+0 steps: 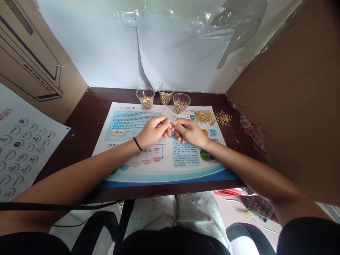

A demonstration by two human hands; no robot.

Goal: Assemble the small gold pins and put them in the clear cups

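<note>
Left hand [152,131] and right hand [190,132] meet centrally, fingertips [168,124] pinching a tiny pale item [170,124], too small to identify, above a blue-and-white printed paper sheet [127,124], seemingly for close handling. Clear plastic cups [181,95] of brass pins [146,102] stand within reach behind; loose brass pins [204,117] lie rightward.

Makeshift small-parts work booth; whether it sits in a home or a workshop cannot be told. Dark wooden desk [79,141], walled by flattened cardboard [292,106] along the right edge and a printed carton panel [45,71] at the far left corner. White paper [180,46] and plastic sheeting [212,17] hang behind the far edge. Clear cups [145,98] of brass pins [204,117] stand near that edge, on a printed company leaflet [164,173]. Black chair arms [251,235] show below the near edge.
</note>
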